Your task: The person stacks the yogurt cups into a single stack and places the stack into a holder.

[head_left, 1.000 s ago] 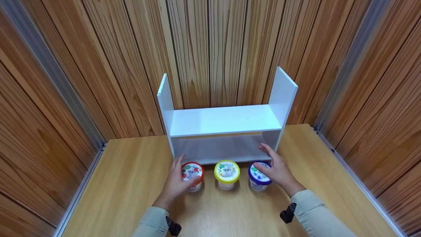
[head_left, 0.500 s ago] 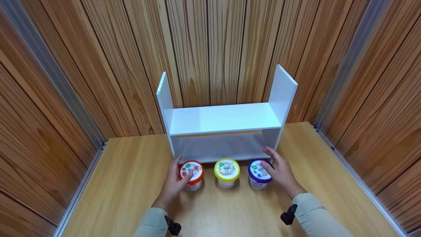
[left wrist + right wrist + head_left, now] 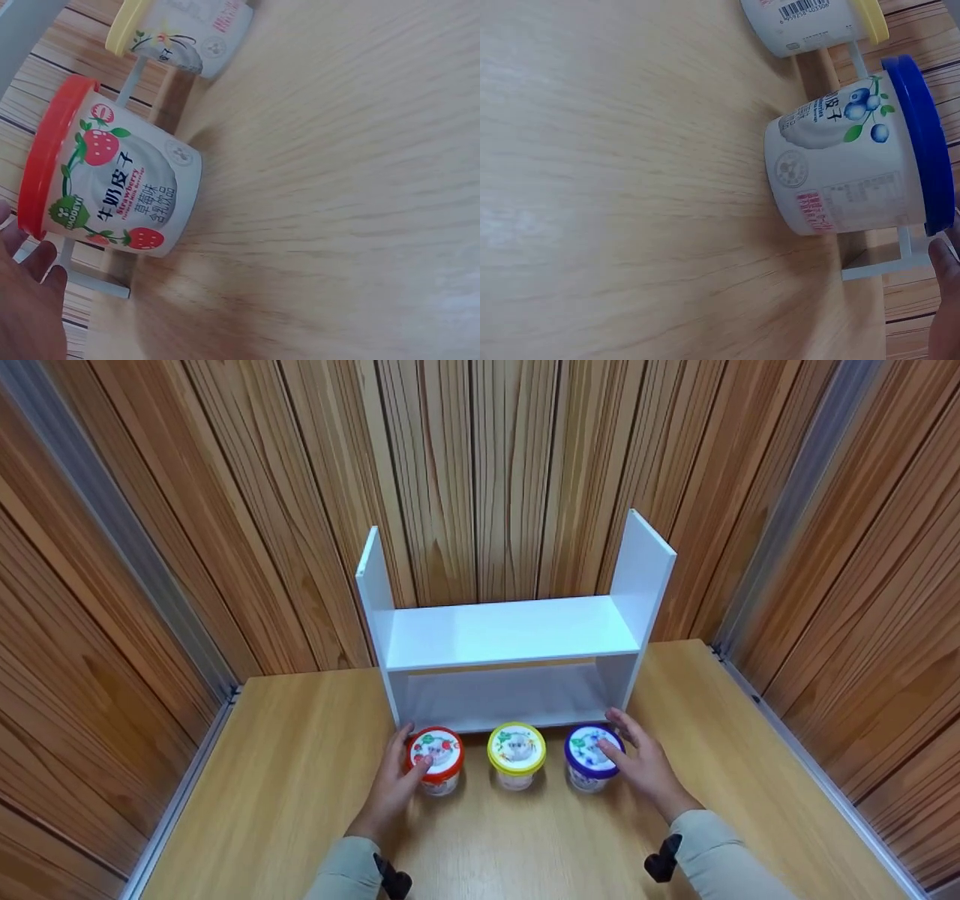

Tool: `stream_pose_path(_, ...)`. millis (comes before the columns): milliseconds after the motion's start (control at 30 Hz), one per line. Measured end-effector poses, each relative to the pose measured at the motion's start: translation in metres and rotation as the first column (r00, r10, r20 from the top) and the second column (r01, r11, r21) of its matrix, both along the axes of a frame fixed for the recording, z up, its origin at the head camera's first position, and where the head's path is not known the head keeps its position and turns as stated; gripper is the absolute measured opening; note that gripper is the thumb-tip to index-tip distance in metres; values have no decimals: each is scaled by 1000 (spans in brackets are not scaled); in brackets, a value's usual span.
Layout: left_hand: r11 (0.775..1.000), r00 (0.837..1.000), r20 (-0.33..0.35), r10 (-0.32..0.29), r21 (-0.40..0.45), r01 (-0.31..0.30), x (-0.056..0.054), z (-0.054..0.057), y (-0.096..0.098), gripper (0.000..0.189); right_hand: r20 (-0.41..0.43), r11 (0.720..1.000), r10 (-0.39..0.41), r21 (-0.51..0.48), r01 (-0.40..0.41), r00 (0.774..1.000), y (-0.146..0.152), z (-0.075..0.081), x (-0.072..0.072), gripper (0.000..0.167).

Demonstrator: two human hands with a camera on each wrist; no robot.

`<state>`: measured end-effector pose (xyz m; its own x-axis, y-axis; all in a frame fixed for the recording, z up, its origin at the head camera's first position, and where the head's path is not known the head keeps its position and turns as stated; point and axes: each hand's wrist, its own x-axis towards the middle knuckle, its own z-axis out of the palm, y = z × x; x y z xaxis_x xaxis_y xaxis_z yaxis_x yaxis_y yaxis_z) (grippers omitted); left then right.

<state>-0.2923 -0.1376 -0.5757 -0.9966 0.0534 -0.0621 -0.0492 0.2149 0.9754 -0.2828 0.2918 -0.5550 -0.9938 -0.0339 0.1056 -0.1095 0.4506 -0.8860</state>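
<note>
A tub with a red lid (image 3: 436, 749) and strawberry print stands upright on the table, left of a yellow-lidded tub (image 3: 517, 745). On the right is a blue-lidded tub (image 3: 593, 748) with blueberry print. My left hand (image 3: 391, 780) is at the red-lidded tub's left side, its thumb over the lid and its fingers spread along the outer edge. In the left wrist view, fingertips (image 3: 51, 264) sit right at the lid's rim. My right hand (image 3: 646, 765) mirrors this at the blue-lidded tub, thumb over the lid, fingers extended past its right side.
Just behind the tubs stands a white two-tier shelf (image 3: 510, 634) with tall side panels. Wood-panelled walls (image 3: 480, 480) close in the back and sides of the wooden table (image 3: 300, 750). Metal rails (image 3: 187, 787) run along the table's side edges.
My left hand has drawn slightly left, its thumb sliding toward the lid's near edge. My right hand has shifted slightly right and lowered its fingers. The tubs have barely moved.
</note>
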Motion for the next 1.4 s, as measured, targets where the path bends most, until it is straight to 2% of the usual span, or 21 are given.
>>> stream_pose_path(67, 1000, 1000, 13, -2, 7, 2, -1, -1, -1, 88, -7, 1000, 2, -17, -2, 1000, 1, -3, 0, 75)
stream_pose_path(267, 1000, 1000, -3, -27, 12, 27, -1, -5, -2, 92, -20, 998, 12, -63, -14, 1000, 5, -9, 3, 75)
stream_pose_path(533, 999, 999, 6, -32, 5, 32, -1, -14, -3, 99, 58, 995, 27, -96, -22, 998, 9, -17, 7, 87)
stream_pose_path(933, 1000, 1000, 3, -30, -10, 30, -1, -16, -5, 104, 189, 999, -8, -42, 16, 982, 13, -28, 10, 99)
stream_pose_path(1033, 1000, 1000, 4, -24, -8, 24, 0, -16, -5, 103, 186, 999, -7, -44, 15, 983, 14, -31, 11, 99)
stream_pose_path(1267, 996, 999, -15, -47, 82, 48, -2, -18, -4, 101, 124, 995, 49, -93, -38, 991, 13, -34, 12, 93)
stream_pose_path(1400, 995, 999, -17, -49, 84, 50, -1, -21, -4, 104, 128, 993, 58, -106, -45, 990, 12, -31, 13, 95)
